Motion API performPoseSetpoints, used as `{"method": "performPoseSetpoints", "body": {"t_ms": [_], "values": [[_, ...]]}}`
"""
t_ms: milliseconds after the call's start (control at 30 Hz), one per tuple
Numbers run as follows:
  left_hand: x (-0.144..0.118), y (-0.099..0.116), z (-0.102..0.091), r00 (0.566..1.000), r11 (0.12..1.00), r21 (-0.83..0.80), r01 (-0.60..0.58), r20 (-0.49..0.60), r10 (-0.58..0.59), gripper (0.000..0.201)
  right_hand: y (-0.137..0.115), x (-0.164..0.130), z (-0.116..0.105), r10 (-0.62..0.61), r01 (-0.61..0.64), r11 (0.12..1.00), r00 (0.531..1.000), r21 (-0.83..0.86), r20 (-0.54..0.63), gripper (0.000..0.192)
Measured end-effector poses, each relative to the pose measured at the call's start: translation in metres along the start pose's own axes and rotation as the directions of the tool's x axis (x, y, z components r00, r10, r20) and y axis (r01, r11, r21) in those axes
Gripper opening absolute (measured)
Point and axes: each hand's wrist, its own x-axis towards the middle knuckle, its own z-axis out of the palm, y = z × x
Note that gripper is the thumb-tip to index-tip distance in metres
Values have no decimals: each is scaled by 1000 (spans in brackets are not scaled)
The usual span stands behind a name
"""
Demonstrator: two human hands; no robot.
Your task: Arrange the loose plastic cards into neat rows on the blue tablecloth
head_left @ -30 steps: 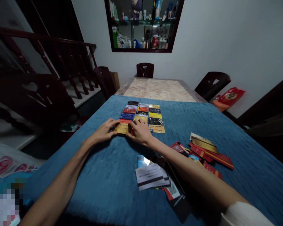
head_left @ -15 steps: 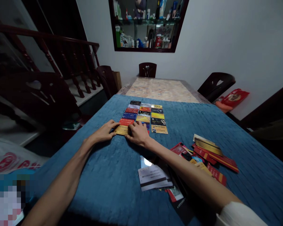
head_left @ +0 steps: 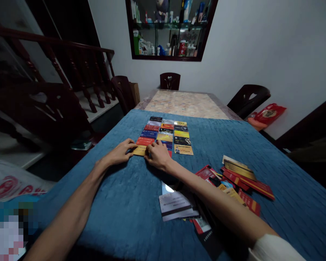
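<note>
gold card [head_left: 139, 150] (tabletop), both hands touching

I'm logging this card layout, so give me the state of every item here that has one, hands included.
left hand: flat, fingertips on the gold card
right hand: fingers down on the gold card's other end
gold card: flat, nearest in the left column
card grid: face up, three neat columns
loose cards: scattered, overlapping
white card: stripe side up
blue cloth: spread over the table
</note>
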Motion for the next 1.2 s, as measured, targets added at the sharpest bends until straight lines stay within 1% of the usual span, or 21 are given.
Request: {"method": "performPoseSetpoints", "body": {"t_ms": [167, 300, 400, 567, 700, 767, 900, 1000, 1200], "values": [[0, 4, -2, 1000, 1000, -9, 1, 4, -1, 30, 0, -1, -3, -17, 17, 1000, 1000, -17, -6, 33], [0, 6, -3, 1000, 999, -37, 2, -21, -2, 22, 0, 0, -6, -48, 48, 998, 999, -32, -2, 31], [1, 6, -3, 1000, 1000, -22, -2, -30, 1, 18, 1, 2, -7, -42, 42, 999, 999, -22, -1, 31], [2, 7, -1, 999, 1000, 19, -3, -45, 3, 21, 2, 6, -7, -22, 23, 1000, 999, -13, 28, 29], [3, 10, 1, 998, 998, 58, -5, -67, 9, 23, 2, 5, -10, -47, 48, 999, 998, -10, 29, 27], [3, 10, 2, 997, 996, 86, -11, -81, 18, 22, 4, 4, -12, -63, 64, 998, 998, -12, 29, 29], [4, 9, 5, 991, 990, 139, -31, -124, 48, 17, 12, -1, -17, -70, 70, 997, 998, -16, -1, 34], [5, 13, 5, 983, 984, 171, -42, -172, 72, 14, 21, -8, -23, -64, 63, 998, 998, -26, -20, 32], [10, 34, 7, 957, 978, 195, -76, -260, 126, 13, 42, -34, -37, -42, 39, 998, 998, -52, -53, 26]]}}
